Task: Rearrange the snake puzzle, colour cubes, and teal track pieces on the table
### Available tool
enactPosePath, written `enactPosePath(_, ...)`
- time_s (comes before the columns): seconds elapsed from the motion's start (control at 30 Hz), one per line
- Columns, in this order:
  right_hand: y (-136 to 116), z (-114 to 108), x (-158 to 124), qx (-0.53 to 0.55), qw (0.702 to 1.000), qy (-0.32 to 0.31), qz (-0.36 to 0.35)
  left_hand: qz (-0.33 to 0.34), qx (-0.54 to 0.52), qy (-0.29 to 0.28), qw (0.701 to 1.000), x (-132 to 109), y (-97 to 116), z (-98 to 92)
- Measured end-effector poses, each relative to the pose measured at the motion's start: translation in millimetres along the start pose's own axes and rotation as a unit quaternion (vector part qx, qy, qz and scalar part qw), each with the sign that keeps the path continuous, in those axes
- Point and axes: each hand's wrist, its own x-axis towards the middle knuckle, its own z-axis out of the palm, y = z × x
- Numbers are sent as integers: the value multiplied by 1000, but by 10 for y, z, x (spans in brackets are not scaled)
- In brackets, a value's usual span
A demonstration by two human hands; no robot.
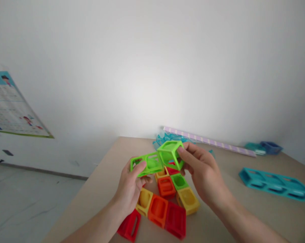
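Note:
My left hand [132,182] is closed on a bright green hollow block piece [152,162], the thumb lying across its open frame. My right hand [201,167] pinches a green cube block [169,152] by its right side. The cube and the left piece meet at their edges above the table; whether they are joined I cannot tell. Beneath them lie a yellow block [144,201], an orange block [158,210] and a red block [176,219] in a row. Behind that row sit another orange block [166,187], a green block [179,181] and a larger yellow block [187,199].
A teal block strip [276,184] lies at the right of the table [233,209]. Along the wall are a lilac striped strip [210,141], clear blue plastic pieces [164,136] and a dark blue block [271,147]. Another red block [129,225] is near my left forearm.

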Motion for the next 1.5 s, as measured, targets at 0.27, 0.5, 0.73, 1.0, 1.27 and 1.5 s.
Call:
enactPosePath(0.27, 99, -70, 161, 20, 998, -25, 63, 28, -53, -42, 997, -32, 38, -11)
enactPosePath(0.5, 178, -90, 177, 10, 998, -28, 47, 73, -113, 11, 991, 32, 78, -19)
enactPosePath(0.73, 191, -81, 180, 55, 998, -30, 14, 45, -167, 85, 981, 138, 133, -59)
enactPosePath(1.0, 225, -46, 137, 7, 995, -92, 24, 23, -132, -96, 986, 52, 108, -37)
enactPosePath(1.27, 299, -124, 169, -138, 982, -75, -104, 3, -46, -159, 986, 37, 93, -57)
enactPosePath(1.5, 306, -43, 117, -96, 992, -28, -80, 61, -3, -66, 996, 105, 50, -97)
